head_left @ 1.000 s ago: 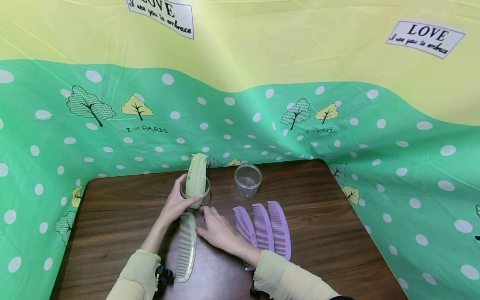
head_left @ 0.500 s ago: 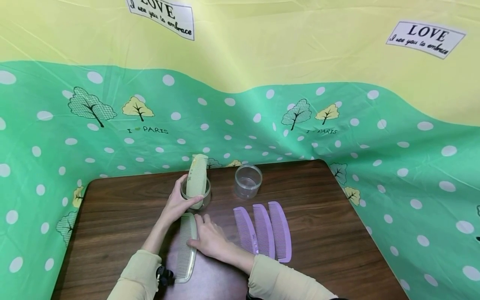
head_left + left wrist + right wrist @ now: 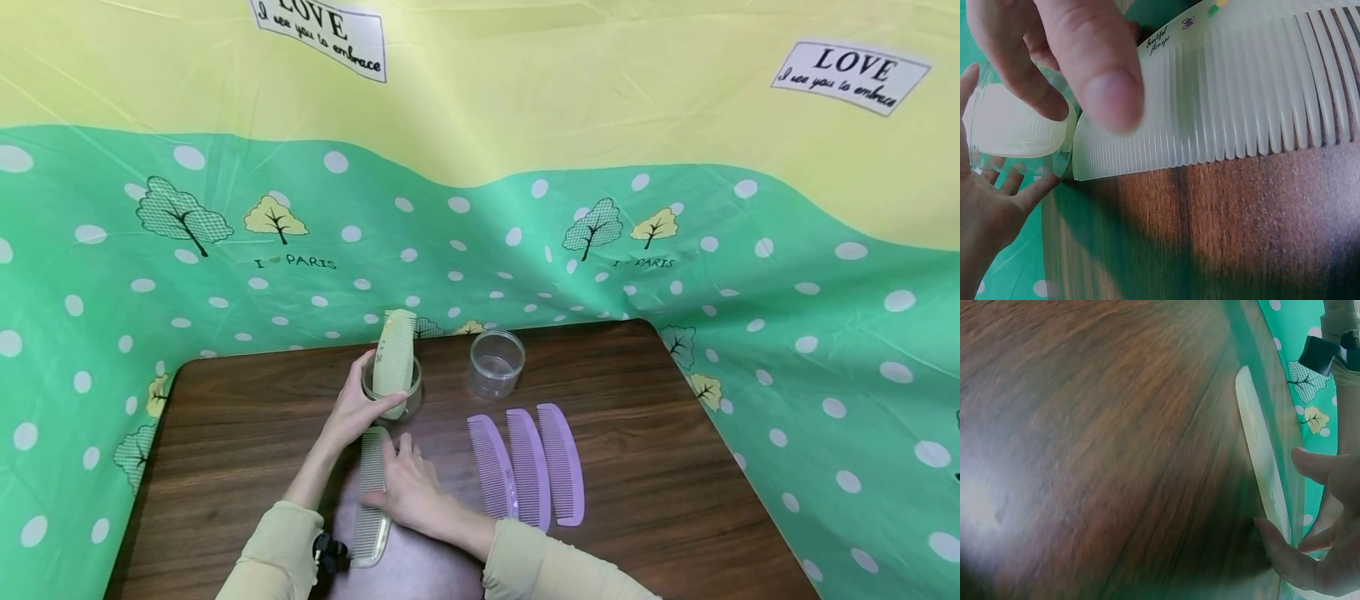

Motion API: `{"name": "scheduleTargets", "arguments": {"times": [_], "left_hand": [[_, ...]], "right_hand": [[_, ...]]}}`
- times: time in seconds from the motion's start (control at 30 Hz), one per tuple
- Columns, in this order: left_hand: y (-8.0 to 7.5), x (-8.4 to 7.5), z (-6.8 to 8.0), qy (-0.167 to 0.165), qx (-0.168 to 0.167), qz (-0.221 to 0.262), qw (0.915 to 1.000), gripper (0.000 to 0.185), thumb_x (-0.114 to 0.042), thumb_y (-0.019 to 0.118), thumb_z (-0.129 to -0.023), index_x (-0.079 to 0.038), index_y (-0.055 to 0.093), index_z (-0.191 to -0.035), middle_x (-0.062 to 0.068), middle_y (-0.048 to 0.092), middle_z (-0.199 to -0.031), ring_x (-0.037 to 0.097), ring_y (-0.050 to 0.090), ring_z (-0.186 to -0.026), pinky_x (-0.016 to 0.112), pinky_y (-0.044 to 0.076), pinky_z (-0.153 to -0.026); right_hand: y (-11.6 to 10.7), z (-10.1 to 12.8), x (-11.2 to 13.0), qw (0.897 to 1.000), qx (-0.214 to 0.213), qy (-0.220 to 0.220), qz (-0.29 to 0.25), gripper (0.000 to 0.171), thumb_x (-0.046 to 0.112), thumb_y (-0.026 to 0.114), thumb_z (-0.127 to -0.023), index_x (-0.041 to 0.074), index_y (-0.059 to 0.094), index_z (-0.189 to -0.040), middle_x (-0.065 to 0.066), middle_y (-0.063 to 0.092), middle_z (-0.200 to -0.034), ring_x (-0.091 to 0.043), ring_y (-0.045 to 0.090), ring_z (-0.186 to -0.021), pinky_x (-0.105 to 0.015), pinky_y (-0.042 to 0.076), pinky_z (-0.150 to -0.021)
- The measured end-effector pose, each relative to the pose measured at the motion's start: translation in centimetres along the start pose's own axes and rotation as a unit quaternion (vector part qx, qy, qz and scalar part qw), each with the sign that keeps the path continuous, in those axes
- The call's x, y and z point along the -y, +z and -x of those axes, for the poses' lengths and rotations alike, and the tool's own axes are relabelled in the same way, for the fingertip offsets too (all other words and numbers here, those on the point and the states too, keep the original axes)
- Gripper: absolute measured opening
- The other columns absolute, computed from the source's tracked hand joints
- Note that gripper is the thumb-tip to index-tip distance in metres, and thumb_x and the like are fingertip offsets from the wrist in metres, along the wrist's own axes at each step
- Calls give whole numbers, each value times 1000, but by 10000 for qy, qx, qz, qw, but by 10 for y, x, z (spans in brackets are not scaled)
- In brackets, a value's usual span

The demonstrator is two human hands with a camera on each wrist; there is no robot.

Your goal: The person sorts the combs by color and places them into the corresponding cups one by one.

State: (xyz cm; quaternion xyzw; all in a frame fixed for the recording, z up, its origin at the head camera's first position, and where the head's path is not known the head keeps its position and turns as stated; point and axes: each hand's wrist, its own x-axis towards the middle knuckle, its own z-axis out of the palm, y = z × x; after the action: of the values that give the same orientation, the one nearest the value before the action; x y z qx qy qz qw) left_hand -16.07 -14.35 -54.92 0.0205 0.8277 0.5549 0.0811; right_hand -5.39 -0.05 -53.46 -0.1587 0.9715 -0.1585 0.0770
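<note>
As the head view shows it, the table [image 3: 637, 467] is dark wood grain with rounded corners, backed by a glossy green-and-yellow dotted sheet [image 3: 675, 208]. Left hand [image 3: 352, 410] wraps a clear round jar [image 3: 392, 392], fingers curled round its wall; a pale green comb [image 3: 394, 354] stands upright in it, teeth fine, top rounded. Right hand [image 3: 408, 492] lies on a second pale comb [image 3: 371, 496] flat on the table just below the jar; fingers nearly straight, tips on the comb's spine. An empty clear jar [image 3: 496, 363] sits to the right, apart. Three lilac combs [image 3: 527, 467] lie side by side, curved backs, near the right hand but not touching.

Left wrist: thumb and fingers [image 3: 1094, 69] bent round the jar [image 3: 1016, 125], translucent, ribbed wall, the standing comb's end showing pale inside. The flat comb [image 3: 1222, 100] is milky translucent plastic, teeth tapered, small print on the spine, one end touching the jar's base.

Right wrist: the flat comb [image 3: 1263, 456] seen edge-on, thin, slightly bowed, on blurred wood grain. Fingertips [image 3: 1282, 556] press at its near end, loosely bent; whether they pinch it or only rest on it, cannot tell.
</note>
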Motion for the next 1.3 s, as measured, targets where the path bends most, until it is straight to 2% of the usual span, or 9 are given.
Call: {"name": "scheduleTargets", "arguments": {"times": [0.17,0.4,0.73,0.87,1.17,1.3], "left_hand": [[0,0,0,-4,9,-26,10000,104,-54,82,-83,-34,17,-163,8,29,-167,33,35,-150,60,34,-118],[-2,0,0,1,-14,30,10000,104,-52,82,-84,-32,18,-163,9,28,-168,34,35,-151,60,34,-118],[-2,-1,-1,15,37,38,10000,105,-50,82,-85,-29,17,-164,10,25,-169,36,34,-152,61,35,-117],[-2,-1,-1,9,23,59,10000,105,-51,82,-84,-32,17,-163,10,27,-169,35,34,-151,60,34,-117],[-2,-1,1,-41,39,55,10000,105,-51,82,-85,-31,16,-164,9,26,-169,35,35,-150,61,36,-116],[-1,-3,2,-35,34,72,10000,105,-53,82,-84,-33,16,-163,7,27,-168,34,37,-149,59,37,-115]], "right_hand": [[4,0,7,9989,-29,135,437,104,61,86,-73,6,45,-151,-13,55,-124,-25,63,-100,-34,56,-68],[6,0,15,9974,-107,181,684,103,63,88,-69,8,48,-146,-12,56,-120,-25,62,-95,-33,54,-64],[8,-1,17,9973,-91,216,700,101,60,90,-68,7,50,-144,-12,55,-123,-26,62,-97,-33,55,-65],[8,-1,19,9973,-77,234,687,104,58,92,-66,7,49,-146,-12,55,-123,-26,62,-96,-33,56,-65],[8,-4,24,9973,12,416,606,105,48,99,-59,9,49,-143,-10,54,-118,-26,64,-90,-35,55,-65],[7,-4,24,9982,2,384,472,109,44,100,-58,5,47,-145,-12,54,-118,-27,66,-89,-35,56,-66]]}}
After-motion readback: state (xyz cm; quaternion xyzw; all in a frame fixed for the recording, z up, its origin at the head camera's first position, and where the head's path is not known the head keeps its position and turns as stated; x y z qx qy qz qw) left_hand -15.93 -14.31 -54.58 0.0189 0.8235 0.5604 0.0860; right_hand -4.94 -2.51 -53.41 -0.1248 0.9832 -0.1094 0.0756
